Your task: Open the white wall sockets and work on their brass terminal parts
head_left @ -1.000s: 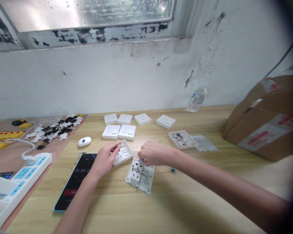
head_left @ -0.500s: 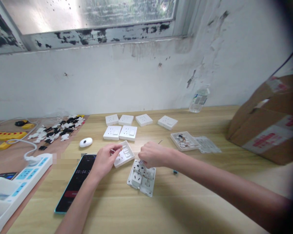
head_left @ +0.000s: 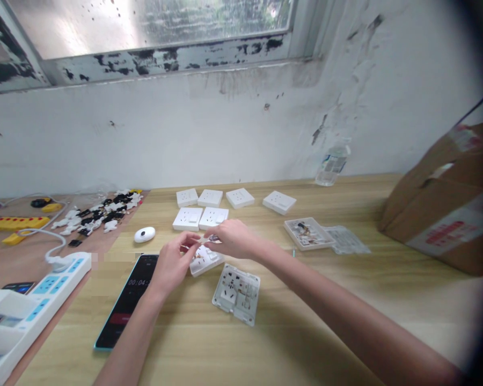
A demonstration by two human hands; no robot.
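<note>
My left hand [head_left: 172, 264] and my right hand [head_left: 231, 239] meet above a small white tray-like socket part [head_left: 206, 262]. Both hands pinch a tiny part between their fingertips; it is too small to name. An opened white socket body [head_left: 236, 293] lies face down just in front of my right wrist, its inner contacts showing. A black phone [head_left: 125, 303] with a running timer lies under my left forearm.
Several white socket plates [head_left: 200, 217] lie in two rows behind the hands. A white oval object [head_left: 144, 234], a parts tray [head_left: 308, 233], a plastic bag [head_left: 346, 240], a bottle [head_left: 330, 165], a cardboard box [head_left: 446, 209], a power strip [head_left: 32, 300] and small black and white pieces [head_left: 100, 214] surround them.
My right hand left the opened socket body and moved up and left to meet my left hand over the small white part. The view shifted slightly.
</note>
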